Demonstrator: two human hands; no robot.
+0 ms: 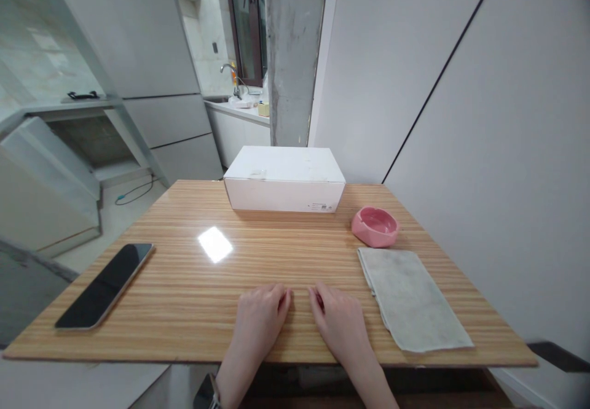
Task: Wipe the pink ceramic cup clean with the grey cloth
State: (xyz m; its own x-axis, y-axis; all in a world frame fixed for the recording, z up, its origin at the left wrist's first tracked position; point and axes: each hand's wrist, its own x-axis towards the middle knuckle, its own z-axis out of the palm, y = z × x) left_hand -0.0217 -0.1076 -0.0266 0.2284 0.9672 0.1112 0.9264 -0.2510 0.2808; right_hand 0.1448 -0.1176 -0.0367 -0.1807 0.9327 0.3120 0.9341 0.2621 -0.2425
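Note:
My left hand (260, 322) and my right hand (338, 321) rest side by side, palms down, on the near edge of a wooden table (193, 298). The fingers of both lie flat on the wood, slightly curled at the tips, and hold nothing. A folded grey cloth (410, 295) lies just right of my right hand. Beyond the cloth sits a pink ashtray (375, 226). A closed white box (286, 179) stands at the table's far edge. A dark phone (105, 284) lies face up at the left. A watch shows on my left wrist.
White wall panels close in the right side. Behind the table are a grey fridge (138, 46), a concrete pillar (295, 53) and a counter with a tap (230, 71). A lamp's reflection (214, 244) glares on the wood.

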